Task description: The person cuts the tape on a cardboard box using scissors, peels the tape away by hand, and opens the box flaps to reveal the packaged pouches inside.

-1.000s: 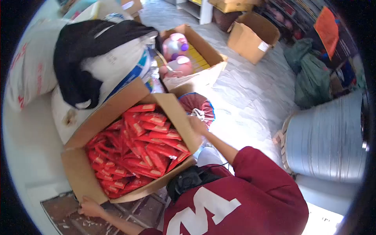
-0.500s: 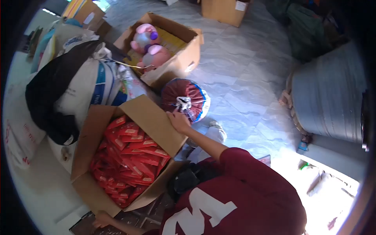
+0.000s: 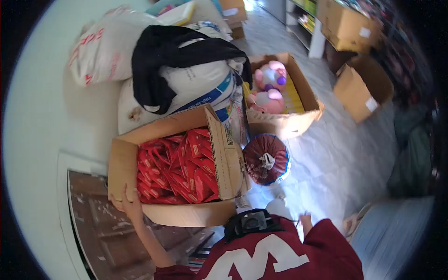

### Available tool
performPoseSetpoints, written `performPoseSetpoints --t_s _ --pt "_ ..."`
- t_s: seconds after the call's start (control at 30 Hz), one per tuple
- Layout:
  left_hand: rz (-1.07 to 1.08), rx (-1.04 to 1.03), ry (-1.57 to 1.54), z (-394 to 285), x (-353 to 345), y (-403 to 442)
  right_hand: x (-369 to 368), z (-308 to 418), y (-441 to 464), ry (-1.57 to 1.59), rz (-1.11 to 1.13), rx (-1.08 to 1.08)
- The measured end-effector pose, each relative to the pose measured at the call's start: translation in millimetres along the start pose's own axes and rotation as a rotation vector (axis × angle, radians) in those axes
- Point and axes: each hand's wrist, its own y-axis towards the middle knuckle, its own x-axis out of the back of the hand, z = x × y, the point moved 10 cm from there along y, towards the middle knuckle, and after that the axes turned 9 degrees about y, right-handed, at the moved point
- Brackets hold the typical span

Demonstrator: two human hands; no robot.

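An open cardboard box (image 3: 127, 164) full of red packets (image 3: 182, 165) stands in front of me. At its near left corner, my left hand (image 3: 129, 203) grips the edge of a flap, its fingers over the cardboard. My right hand (image 3: 305, 220) hangs low beside my maroon shirt, away from the box. Its fingers are too small and partly hidden to read. To the right of the box stands a round maroon bundle (image 3: 255, 158), its gathered top tied in white. A black device (image 3: 254, 221) sits at my chest.
Behind the box lie stuffed white sacks (image 3: 196, 79) with a black garment (image 3: 154, 60) over them. Another carton (image 3: 284, 123) holds pink plush toys (image 3: 273, 77). An open carton (image 3: 354, 95) stands farther right. A brown panelled door (image 3: 102, 228) is at the left.
My right hand has left the box flap and dropped to my side. The left hand stays at the box's near corner. The view has turned, and the box appears rotated.
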Motion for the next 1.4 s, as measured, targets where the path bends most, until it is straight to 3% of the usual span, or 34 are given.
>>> performPoseSetpoints --t_s 0.07,0.13,0.17,0.27,0.3,0.33,0.37,0.4,0.47,0.53,0.6,0.63,0.67,0.7,0.73,0.77,0.8,0.83,0.9,0.97,1.0,1.07,1.1,1.13,1.17,1.2,1.23,1.27,1.33,1.37,1.4 --pt "0.028 0.035 -0.091 -4 -3 -50 45 -5 -22 0.119 0.168 -0.174" --pt "0.262 0.166 -0.088 9 -34 -100 81 -11 -22 0.243 0.236 -0.259" --pt "0.319 0.216 -0.134 4 -41 -117 109 40 -55 0.091 0.081 -0.134" --pt "0.468 0.304 -0.276 -18 -62 -161 122 68 -47 0.189 0.086 -0.215" --pt "0.471 0.299 -0.322 -30 -67 -163 116 76 -31 0.197 0.109 -0.173" --pt "0.474 0.295 -0.365 -41 -72 -163 126 131 -59 0.025 0.077 -0.115" --pt "0.472 0.231 -0.420 -57 -76 -156 103 99 1 0.105 0.124 -0.036" --pt "0.476 0.166 -0.471 -76 -80 -145 98 142 -6 -0.243 0.185 0.153" --pt "0.473 0.380 -0.861 -145 -55 -139 88 177 -16 -0.127 0.222 0.242" --pt "0.436 0.341 -1.095 -169 -87 -119 82 201 -26 0.031 0.223 0.254" --pt "1.028 0.360 -1.638 -251 -140 -148 82 213 -47 0.109 0.248 0.229" --pt "0.988 0.081 -1.332 -287 -138 -160 89 221 -69 0.056 0.297 0.144" --pt "0.742 -0.383 -0.738 -326 -123 -179 91 204 -62 0.001 0.304 0.134" --pt "0.353 -0.660 -0.104 -362 -106 -200 84 182 -50 -0.055 0.318 0.131" --pt "0.406 -0.740 0.052 -377 -125 -229 83 156 -26 -0.062 0.267 0.304" --pt "0.446 -0.839 0.059 -381 -155 -251 85 144 -33 -0.160 0.347 0.204" --pt "0.486 -0.939 0.061 -384 -185 -273 85 94 -10 -0.007 0.383 0.105" --pt "0.500 -0.979 0.122 -381 -217 -292 108 119 -48 -0.138 0.386 0.084" --pt "0.394 -0.909 0.327 -359 -272 -304 130 67 -26 0.083 0.266 0.010" --pt "0.298 -0.810 0.444 -346 -289 -299 169 93 -46 0.330 0.153 0.188" --pt "0.339 -0.800 0.455 -351 -268 -295 184 99 -51 0.376 0.067 0.100" --pt "0.598 -0.718 0.190 -355 -240 -296 214 115 -68 0.422 -0.086 -0.057" --pt "0.963 -0.719 0.211 -363 -232 -312 223 121 -67 0.429 -0.152 -0.117" --pt "1.503 -0.905 0.097 -385 -213 -342 223 118 -58 0.592 -0.119 -0.221" --pt "1.610 -0.879 -0.411 -410 -189 -350 226 132 -51 0.698 -0.114 -0.222" --pt "1.977 -0.434 -0.719 -414 -125 -341 224 144 -34 0.826 -0.069 -0.235" --pt "1.901 -0.490 -1.034 -429 -90 -322 218 170 -30 0.952 -0.017 -0.249" --pt "1.559 -0.777 -1.102 -437 -54 -285 226 207 -25 0.873 -0.040 -0.076" --pt "1.182 -0.771 -1.151 -414 -12 -224 217 348 -92 0.786 -0.004 0.276" --pt "1.066 -0.631 -1.154 -393 8 -191 208 407 -117 0.781 0.055 0.458" --pt "1.088 -0.348 -1.417 -369 28 -164 190 462 -153 0.757 0.160 0.526"
